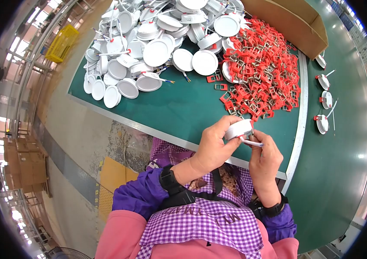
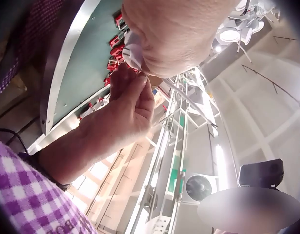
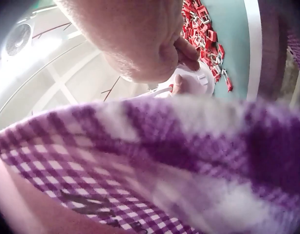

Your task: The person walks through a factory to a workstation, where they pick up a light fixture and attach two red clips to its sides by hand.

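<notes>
My left hand (image 1: 213, 146) grips a round white LED downlight (image 1: 238, 129) by its rim, thumb and fingers curled round it, close above the table's front edge. From the lamp's side a white cable (image 1: 252, 143) sticks out toward my right hand, with a bit of red at its root. My right hand (image 1: 268, 158) pinches a small red clip with a metal spring (image 1: 252, 125) at the lamp's right side. In the left wrist view, the right hand's fingertips (image 2: 138, 80) meet right at the lamp. The right wrist view has the lamp (image 3: 204, 80) partly hidden behind the hands.
A heap of white downlights (image 1: 157, 51) covers the back left of the green table (image 1: 149, 110). Beside it lies a pile of red spring clips (image 1: 263, 64), with a cardboard box (image 1: 293, 19) behind. Several clipped lamps (image 1: 322, 124) stand on the green surface at right, past a metal edge (image 1: 301, 108).
</notes>
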